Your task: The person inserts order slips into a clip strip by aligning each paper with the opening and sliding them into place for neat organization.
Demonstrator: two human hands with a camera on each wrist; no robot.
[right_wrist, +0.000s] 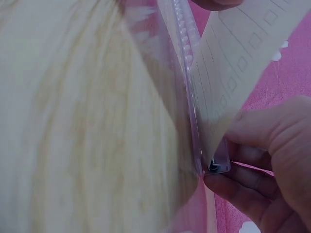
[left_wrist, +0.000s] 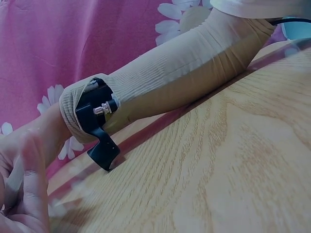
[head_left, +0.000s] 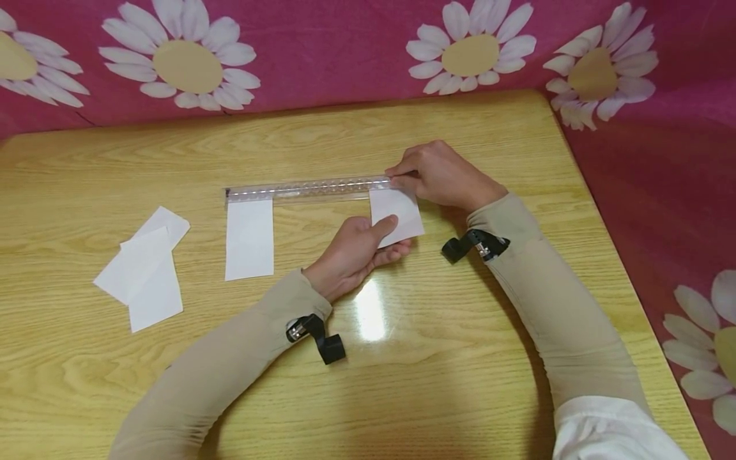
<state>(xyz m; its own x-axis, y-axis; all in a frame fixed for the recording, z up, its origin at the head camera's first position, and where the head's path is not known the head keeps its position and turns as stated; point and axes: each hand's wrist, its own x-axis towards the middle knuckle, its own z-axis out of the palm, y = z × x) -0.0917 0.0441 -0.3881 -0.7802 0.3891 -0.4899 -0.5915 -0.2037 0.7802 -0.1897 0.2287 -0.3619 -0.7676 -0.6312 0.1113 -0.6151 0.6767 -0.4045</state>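
In the head view a long clear plastic strip (head_left: 322, 187) with a beaded-looking channel lies across the table. My right hand (head_left: 441, 174) pinches its right end between thumb and fingers. Below that end, my left hand (head_left: 351, 252) holds a white paper card (head_left: 402, 207), thumb on top and fingers beneath. The card's upper edge meets the strip. Another white card (head_left: 250, 239) lies against the strip's left end. The right wrist view shows printed lines and small boxes on the held card (right_wrist: 235, 58), beside the strip's edge. The left wrist view catches only part of the left hand (left_wrist: 31, 179).
Several white paper cards (head_left: 152, 268) overlap in a loose pile at the left. The wooden table (head_left: 402, 383) ends at the back and right against a pink flowered cloth (head_left: 333, 51). Black straps (head_left: 330, 348) hang from both wrists.
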